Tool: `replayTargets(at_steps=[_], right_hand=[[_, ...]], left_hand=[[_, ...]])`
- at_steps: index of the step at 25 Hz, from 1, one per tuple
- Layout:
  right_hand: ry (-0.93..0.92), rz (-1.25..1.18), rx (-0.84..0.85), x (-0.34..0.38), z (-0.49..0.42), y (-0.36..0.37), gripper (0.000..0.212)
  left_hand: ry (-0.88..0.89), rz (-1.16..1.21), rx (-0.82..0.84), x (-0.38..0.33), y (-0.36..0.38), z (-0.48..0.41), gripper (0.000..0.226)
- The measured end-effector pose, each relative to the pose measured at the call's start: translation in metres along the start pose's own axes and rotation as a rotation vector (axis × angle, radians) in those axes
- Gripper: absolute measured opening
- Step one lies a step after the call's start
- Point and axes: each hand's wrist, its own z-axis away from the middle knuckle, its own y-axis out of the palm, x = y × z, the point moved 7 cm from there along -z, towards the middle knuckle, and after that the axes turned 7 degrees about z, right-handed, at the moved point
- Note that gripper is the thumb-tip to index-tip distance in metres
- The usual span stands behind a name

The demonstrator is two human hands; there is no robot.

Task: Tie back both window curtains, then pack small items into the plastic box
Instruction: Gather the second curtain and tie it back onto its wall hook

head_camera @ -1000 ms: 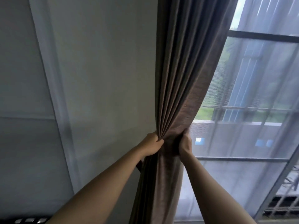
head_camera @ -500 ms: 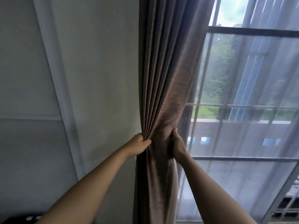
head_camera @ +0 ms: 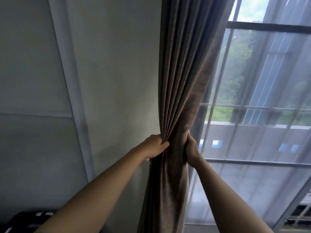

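Head view: the left hand is curled tightly on the brown pleated fabric curtain, its fingers digging into the folds on the bunch's 9 o'clock side. The right hand grips the same bunch from the 3 o'clock side, thumb pointing up along the cloth and fingers wrapped behind it, out of sight. Between the two hands the curtain is squeezed into a narrow waist, just below the middle of the picture. Above, towards 12 o'clock, the pleats fan wider; below, towards 6 o'clock, the cloth hangs straight down between the forearms.

At the curtain's 9 o'clock edge lies the plain grey-white wall, with a pale vertical trim strip further out. From its 3 o'clock edge a thin white sheer curtain hangs over the dark-framed window, leaving open room on that side. At 7 o'clock, in the bottom corner, sits a black object with white stripes, too blurred to identify.
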Motion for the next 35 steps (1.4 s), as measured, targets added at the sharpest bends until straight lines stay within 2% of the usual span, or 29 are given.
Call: replayTargets(at_steps=[3, 6, 8, 12, 17, 21, 24, 27, 30, 32, 35], right_hand=[[0.038, 0.198, -0.09, 0.001, -0.003, -0.018, 0.049], [0.089, 0.365, -0.104, -0.004, -0.007, -0.03, 0.053], [0.107, 0.332, -0.091, -0.007, -0.003, -0.028, 0.051], [0.045, 0.086, -0.084, -0.012, 0.01, -0.023, 0.038], [0.079, 0.363, -0.161, -0.015, 0.0, -0.025, 0.062], [0.005, 0.283, -0.174, -0.023, 0.008, -0.024, 0.062], [0.0, 0.206, -0.101, -0.024, 0.01, -0.018, 0.055], [0.014, 0.143, -0.009, -0.02, 0.013, -0.006, 0.048], [-0.011, 0.223, 0.075, -0.008, 0.021, 0.009, 0.038], [0.0, 0.207, 0.166, -0.005, 0.033, 0.023, 0.04], [-0.048, 0.233, 0.22, -0.012, 0.054, 0.033, 0.046]], left_hand=[[-0.042, -0.144, -0.019, -0.012, 0.006, -0.006, 0.037], [-0.075, -0.163, -0.07, -0.012, 0.006, -0.007, 0.037], [-0.069, -0.149, -0.06, -0.011, 0.005, -0.006, 0.033], [-0.065, -0.111, -0.038, -0.01, 0.01, -0.003, 0.029], [-0.083, -0.112, -0.103, -0.011, 0.005, -0.002, 0.031], [-0.03, -0.011, -0.026, -0.008, 0.009, 0.006, 0.029], [-0.01, 0.074, -0.036, -0.007, 0.006, 0.011, 0.027], [-0.002, 0.057, -0.046, -0.006, 0.006, 0.013, 0.033], [-0.002, 0.04, -0.041, -0.01, 0.007, 0.011, 0.023], [-0.016, 0.031, -0.049, -0.014, 0.006, 0.009, 0.034], [-0.042, 0.097, 0.007, -0.015, 0.009, 0.007, 0.039]])
